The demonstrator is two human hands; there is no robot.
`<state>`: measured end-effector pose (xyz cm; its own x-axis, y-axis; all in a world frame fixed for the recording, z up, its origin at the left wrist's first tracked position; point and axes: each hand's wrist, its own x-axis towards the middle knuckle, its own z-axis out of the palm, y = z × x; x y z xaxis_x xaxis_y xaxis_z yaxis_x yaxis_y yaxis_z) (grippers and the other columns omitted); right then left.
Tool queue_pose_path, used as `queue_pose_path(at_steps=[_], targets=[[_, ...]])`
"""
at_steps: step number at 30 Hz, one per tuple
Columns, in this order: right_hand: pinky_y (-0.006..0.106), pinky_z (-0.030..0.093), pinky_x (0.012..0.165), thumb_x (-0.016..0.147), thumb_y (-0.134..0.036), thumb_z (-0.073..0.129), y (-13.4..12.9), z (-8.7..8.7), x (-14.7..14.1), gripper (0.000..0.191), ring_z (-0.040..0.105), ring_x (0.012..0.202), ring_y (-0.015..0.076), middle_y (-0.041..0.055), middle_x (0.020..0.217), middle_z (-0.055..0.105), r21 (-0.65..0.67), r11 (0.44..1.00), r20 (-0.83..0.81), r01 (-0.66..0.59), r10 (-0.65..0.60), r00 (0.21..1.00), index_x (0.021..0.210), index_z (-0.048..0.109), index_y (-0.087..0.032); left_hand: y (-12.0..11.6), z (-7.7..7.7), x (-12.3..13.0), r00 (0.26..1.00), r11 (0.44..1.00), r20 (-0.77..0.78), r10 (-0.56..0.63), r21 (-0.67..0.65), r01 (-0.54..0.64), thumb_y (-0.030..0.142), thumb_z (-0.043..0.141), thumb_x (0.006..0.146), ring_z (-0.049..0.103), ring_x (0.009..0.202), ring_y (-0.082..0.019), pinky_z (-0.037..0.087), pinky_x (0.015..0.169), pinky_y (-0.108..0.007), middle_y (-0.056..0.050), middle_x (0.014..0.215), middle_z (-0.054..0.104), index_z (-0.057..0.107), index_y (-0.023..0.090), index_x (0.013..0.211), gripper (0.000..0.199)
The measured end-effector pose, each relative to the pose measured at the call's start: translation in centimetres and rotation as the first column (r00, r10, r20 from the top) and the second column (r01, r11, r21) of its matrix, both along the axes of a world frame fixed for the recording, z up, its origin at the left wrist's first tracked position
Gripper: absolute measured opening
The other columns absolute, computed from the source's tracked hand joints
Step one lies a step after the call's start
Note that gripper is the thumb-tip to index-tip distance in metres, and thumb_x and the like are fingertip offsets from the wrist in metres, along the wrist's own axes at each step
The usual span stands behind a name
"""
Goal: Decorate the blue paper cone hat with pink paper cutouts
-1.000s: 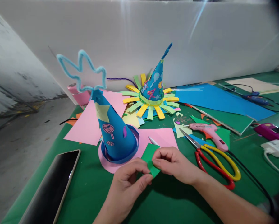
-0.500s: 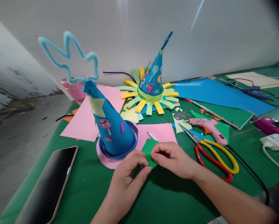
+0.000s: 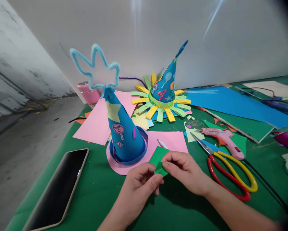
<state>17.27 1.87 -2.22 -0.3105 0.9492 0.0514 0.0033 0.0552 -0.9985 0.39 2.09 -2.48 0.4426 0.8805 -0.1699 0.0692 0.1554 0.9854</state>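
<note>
A small piece of green paper (image 3: 158, 156) is pinched between both hands above the table. My left hand (image 3: 141, 184) grips its lower left edge between thumb and fingers. My right hand (image 3: 186, 168) pinches its right side, where the paper looks bent. Just beyond my left hand stands a blue paper cone hat (image 3: 126, 138) on a pink brim, with a light-blue pipe-cleaner shape (image 3: 105, 65) at its tip. A marker (image 3: 162, 144) lies on pink paper (image 3: 175, 139) behind the green piece.
Scissors (image 3: 230, 173) and a pink glue gun (image 3: 224, 136) lie to the right. A phone (image 3: 57, 192) rests at the left. Farther back are a second cone hat (image 3: 164, 85) with yellow and green strips, a blue sheet (image 3: 240, 102) and a pink cup (image 3: 88, 93).
The view has turned a little to the left, so everything sits farther right. Both hands still hold the green paper, and more of its bent lower part shows.
</note>
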Motion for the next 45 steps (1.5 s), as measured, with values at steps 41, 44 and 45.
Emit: queue_pose_path(at_steps=[41,44,45], targets=[[0.020,0.031,0.050,0.081,-0.026,0.049,0.45,0.11,-0.19,0.019,0.034,0.054,0.0081,-0.0052,0.057,0.040,-0.057,0.998,0.088,0.012,-0.007,0.996,0.065,0.049,-0.016,0.32,-0.33,0.38,0.986,0.963,0.151,0.077,-0.266,-0.035,0.031,0.067,0.069,0.046,0.041,-0.006,0.033,0.045,-0.020,0.001,0.052,0.060,0.050,0.014,0.057,0.026],[0.020,0.031,0.050,0.082,-0.025,0.048,0.47,0.00,-0.14,0.019,0.034,0.054,0.0083,-0.0047,0.058,0.041,-0.047,0.999,0.101,0.013,-0.008,0.995,0.065,0.050,-0.016,0.35,-0.33,0.40,0.986,0.961,0.142,0.085,-0.273,-0.044,0.030,0.067,0.068,0.046,0.040,-0.006,0.032,0.045,-0.020,0.001,0.051,0.061,0.050,0.014,0.057,0.026],[0.020,0.031,0.050,0.082,-0.026,0.048,0.46,-0.03,-0.15,0.019,0.034,0.054,0.0084,-0.0045,0.058,0.041,-0.045,0.999,0.108,0.014,-0.009,0.994,0.065,0.050,-0.016,0.35,-0.36,0.39,0.987,0.960,0.138,0.086,-0.275,-0.045,0.029,0.067,0.068,0.046,0.040,-0.006,0.032,0.045,-0.020,0.001,0.051,0.061,0.050,0.014,0.056,0.026]])
